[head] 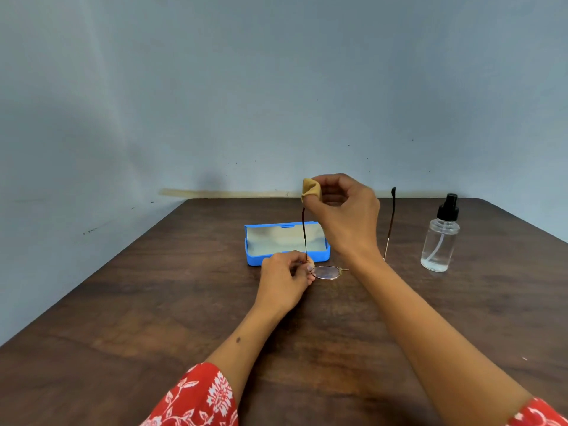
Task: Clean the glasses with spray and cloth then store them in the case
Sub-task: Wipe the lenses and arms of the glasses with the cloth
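Observation:
Thin-framed glasses (326, 272) are held lenses down just above the wooden table (153, 302), with both dark temple arms pointing up. My left hand (285, 279) pinches the frame at its left hinge. My right hand (341, 207) is raised above it and pinches a small tan cloth (311, 189) around the tip of the left temple arm. The other temple arm (391, 219) sticks up to the right of my right wrist. The open blue case (285, 244) lies just behind the glasses. A clear spray bottle (440, 238) with a black nozzle stands at the right.
The table meets a pale blue wall at the back. A strip of tan tape (215, 193) runs along the wall's base. Red patterned sleeves show at the bottom edge.

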The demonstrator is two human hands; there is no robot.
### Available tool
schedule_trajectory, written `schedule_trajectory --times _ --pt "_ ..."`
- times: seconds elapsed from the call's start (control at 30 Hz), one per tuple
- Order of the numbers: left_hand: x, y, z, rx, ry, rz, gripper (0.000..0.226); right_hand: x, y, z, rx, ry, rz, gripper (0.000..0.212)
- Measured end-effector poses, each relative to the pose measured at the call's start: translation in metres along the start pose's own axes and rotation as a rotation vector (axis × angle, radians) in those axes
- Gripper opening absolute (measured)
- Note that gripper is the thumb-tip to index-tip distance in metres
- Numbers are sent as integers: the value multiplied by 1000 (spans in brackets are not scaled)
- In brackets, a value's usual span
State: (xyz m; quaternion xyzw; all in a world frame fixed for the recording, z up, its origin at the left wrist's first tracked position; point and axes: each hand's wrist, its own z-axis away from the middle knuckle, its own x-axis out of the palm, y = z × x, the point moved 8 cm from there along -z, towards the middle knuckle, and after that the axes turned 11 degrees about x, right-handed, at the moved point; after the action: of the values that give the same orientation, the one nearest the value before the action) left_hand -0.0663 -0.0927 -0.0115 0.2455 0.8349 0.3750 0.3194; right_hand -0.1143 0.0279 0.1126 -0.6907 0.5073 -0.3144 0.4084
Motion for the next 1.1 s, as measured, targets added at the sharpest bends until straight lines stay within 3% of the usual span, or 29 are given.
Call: schedule_trajectory --times 0.23,0.33,0.5,0.67,0.83,1.1 --pt "-2 1 2 -25 -2 18 20 -29 -15 -1 0 38 -23 7" --pt "-4 2 3 -36 9 33 17 -60 1 -1 45 8 195 4" --pt "-1 9 3 -38 16 63 18 -108 55 1 313 -72 449 11" --pt "11 29 7 43 -14 35 21 -123 79 2 460 -171 364 13" --pt "32 46 5 94 -85 -55 4 -152 87 2 466 -89 398 15" --pt "62 54 6 99 -127 -254 11 -177 91 12 445 42 467 24"
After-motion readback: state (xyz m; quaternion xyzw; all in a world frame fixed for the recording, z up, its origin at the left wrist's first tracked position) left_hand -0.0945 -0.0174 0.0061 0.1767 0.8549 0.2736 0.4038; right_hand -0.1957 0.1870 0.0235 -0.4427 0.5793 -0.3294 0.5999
